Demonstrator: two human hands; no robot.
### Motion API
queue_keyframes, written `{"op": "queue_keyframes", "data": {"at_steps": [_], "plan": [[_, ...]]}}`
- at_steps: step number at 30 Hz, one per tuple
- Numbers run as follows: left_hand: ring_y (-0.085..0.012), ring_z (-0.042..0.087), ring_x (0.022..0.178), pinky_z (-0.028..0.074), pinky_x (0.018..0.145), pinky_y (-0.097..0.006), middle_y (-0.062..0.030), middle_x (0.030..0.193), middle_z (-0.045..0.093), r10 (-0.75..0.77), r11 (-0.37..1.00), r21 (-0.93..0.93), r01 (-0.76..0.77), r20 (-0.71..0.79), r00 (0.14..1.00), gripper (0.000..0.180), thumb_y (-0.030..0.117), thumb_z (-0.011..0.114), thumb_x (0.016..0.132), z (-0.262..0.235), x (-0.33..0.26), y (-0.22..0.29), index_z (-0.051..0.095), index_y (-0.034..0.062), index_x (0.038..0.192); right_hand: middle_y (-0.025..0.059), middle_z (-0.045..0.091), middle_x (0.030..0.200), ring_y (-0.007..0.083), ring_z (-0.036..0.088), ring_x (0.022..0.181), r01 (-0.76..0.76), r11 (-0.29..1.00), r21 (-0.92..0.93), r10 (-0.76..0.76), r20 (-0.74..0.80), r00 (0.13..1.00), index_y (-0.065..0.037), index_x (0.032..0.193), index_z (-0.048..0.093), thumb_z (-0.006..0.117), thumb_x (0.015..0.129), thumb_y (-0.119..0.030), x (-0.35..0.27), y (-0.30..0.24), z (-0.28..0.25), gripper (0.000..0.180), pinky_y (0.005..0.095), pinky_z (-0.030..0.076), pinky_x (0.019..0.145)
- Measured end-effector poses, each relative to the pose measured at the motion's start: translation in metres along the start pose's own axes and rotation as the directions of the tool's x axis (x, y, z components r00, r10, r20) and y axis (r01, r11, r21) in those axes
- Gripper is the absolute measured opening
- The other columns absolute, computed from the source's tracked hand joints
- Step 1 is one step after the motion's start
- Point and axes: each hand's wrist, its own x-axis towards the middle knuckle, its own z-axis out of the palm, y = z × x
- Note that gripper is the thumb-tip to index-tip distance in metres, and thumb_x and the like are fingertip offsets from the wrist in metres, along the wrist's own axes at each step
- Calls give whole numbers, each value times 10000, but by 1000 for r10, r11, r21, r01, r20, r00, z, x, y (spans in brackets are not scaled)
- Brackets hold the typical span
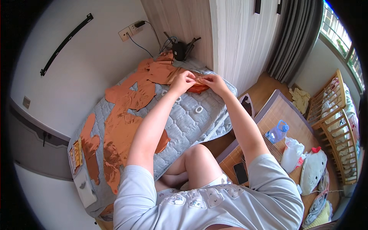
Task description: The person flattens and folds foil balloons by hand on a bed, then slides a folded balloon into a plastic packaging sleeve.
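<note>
A large, flat, copper-orange foil balloon (132,92) lies deflated and creased across the grey quilted mattress (188,130). At its far right end, my left hand (183,82) pinches an edge of the foil between thumb and fingers. Just beside it, my right hand (215,83) is closed on the same edge, the two sets of fingertips nearly meeting. Below the hands, a shinier orange fold of the balloon hangs down. A white ring like a tape roll (198,110) rests on the mattress, with more white rings partly hidden behind my left forearm.
A black router (178,50) with cables stands at the mattress's far corner, against the wardrobe (234,46). To the right, a low mat (283,111) holds a blue bottle (277,132), a white bag (293,153) and a phone (240,173). A wooden crib (333,111) stands beyond.
</note>
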Motion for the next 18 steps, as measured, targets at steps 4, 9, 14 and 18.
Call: {"op": "queue_keyframes", "data": {"at_steps": [4, 9, 14, 18], "plan": [[-181, 741, 897, 565, 772, -333, -62, 888, 756, -5, 982, 186, 17, -64, 998, 192, 100, 764, 848, 3, -8, 16, 654, 58, 999, 65, 730, 860, 120, 641, 809, -58, 998, 26, 58, 17, 998, 7, 998, 756, 756, 912, -250, 0, 2, -5, 272, 293, 518, 760], [-235, 709, 877, 540, 776, -394, -19, 875, 772, 271, 870, 459, -180, -140, 952, 195, 170, 768, 826, 4, -12, 17, 671, 122, 988, 51, 715, 858, 118, 627, 820, -8, 995, 99, 1, 75, 997, 1, 1038, 738, 799, 873, -286, 8, 5, -5, 336, 297, 512, 763], [-255, 661, 872, 481, 799, -449, -13, 821, 710, 417, 726, 639, -254, -116, 901, 120, 190, 733, 856, 6, -22, 11, 657, 151, 941, 83, 715, 861, 132, 626, 821, 28, 992, -123, 0, 227, 974, -12, 1047, 722, 835, 833, -322, 9, -14, -3, 393, 334, 507, 744], [-255, 654, 885, 450, 805, -448, -19, 831, 705, 462, 685, 680, -262, -127, 878, 105, 196, 713, 876, 19, -20, 16, 624, 162, 919, 103, 729, 893, 127, 627, 821, 57, 958, -281, 40, 326, 945, -16, 1049, 711, 800, 867, -281, 22, -13, -15, 334, 346, 516, 751]]}}
